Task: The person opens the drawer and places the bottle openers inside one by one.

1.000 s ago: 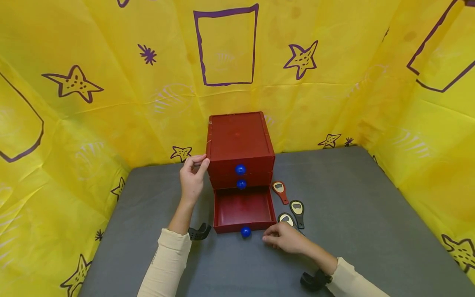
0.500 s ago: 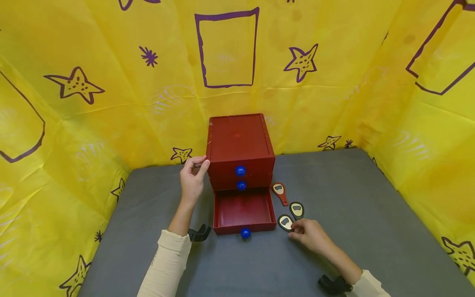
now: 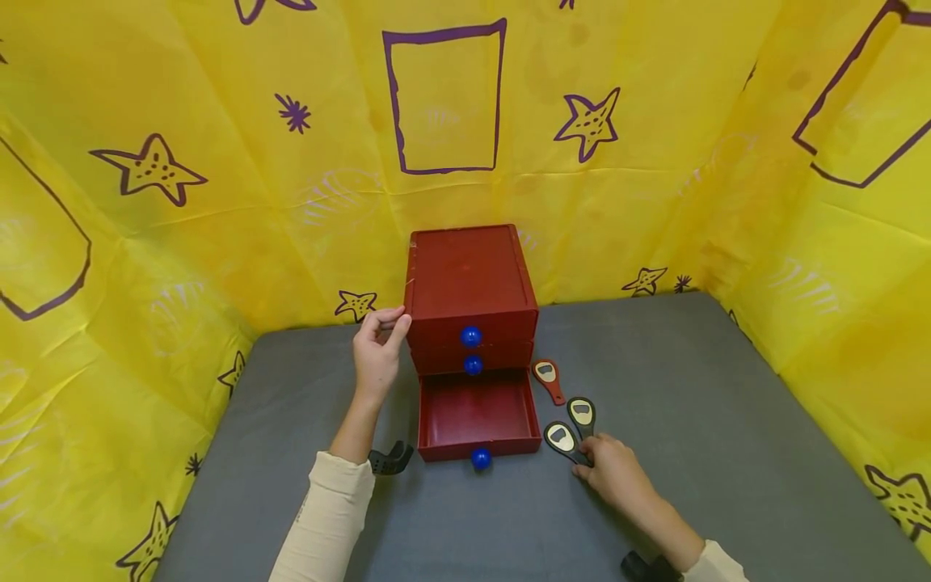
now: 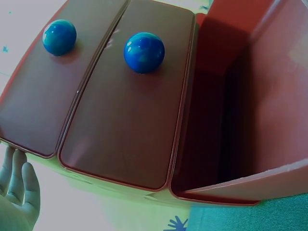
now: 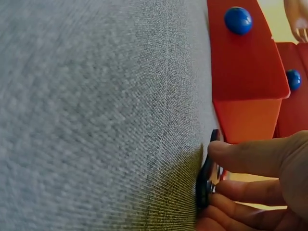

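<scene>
A red drawer cabinet with blue ball knobs stands at the back of the table, its bottom drawer pulled out with nothing inside. My left hand touches the cabinet's left side near the upper front corner; in the left wrist view its fingers look fairly straight. To the right of the drawer, my right hand pinches the handle end of a black bottle opener lying on the table. A second black bottle opener lies close beside it, its handle partly hidden by the hand. A red bottle opener lies farther back.
The grey tabletop spreads to both sides of the cabinet. Yellow cloth with purple drawings hangs behind and at the sides. The pulled-out drawer juts forward between my two hands, its blue knob in front.
My right hand has moved right from the drawer's front corner to the bottle openers and now pinches the nearer black one's handle. The left hand has stayed at the cabinet.
</scene>
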`<state>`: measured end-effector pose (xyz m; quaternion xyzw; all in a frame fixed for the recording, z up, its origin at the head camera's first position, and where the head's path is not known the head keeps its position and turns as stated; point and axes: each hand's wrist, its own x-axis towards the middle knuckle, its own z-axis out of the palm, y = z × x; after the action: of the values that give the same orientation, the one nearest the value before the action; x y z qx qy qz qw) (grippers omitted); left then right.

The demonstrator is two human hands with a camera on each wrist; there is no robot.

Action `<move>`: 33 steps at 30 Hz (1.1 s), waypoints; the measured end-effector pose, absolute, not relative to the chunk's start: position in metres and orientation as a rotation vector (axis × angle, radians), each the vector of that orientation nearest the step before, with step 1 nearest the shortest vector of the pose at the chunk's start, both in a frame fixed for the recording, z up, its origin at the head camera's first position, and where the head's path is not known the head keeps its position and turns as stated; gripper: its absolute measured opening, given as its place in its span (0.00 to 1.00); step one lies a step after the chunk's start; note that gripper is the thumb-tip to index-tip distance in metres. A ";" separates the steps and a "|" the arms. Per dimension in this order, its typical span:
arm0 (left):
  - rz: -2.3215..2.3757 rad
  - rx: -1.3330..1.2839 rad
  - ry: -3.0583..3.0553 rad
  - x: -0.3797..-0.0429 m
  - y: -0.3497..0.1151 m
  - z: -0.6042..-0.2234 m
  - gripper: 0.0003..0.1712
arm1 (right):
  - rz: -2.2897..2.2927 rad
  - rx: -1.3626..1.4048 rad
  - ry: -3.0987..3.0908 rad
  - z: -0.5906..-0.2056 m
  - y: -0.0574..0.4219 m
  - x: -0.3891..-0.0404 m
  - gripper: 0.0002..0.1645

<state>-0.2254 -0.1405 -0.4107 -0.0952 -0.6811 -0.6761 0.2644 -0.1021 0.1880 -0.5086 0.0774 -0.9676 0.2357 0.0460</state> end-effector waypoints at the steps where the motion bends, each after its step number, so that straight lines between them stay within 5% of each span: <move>1: -1.830 -0.258 -1.839 -0.225 -0.140 -0.411 0.13 | 0.714 0.232 -2.950 -0.510 0.188 -0.102 0.13; 33: -1.799 -0.255 -1.842 -0.227 -0.140 -0.410 0.12 | 1.100 0.090 -2.887 -0.485 0.203 -0.116 0.11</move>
<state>-0.2266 -0.1402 -0.4099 -0.0948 -0.6849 -0.6686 0.2736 -0.1164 0.2025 -0.4847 0.0291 -0.9338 0.3558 0.0254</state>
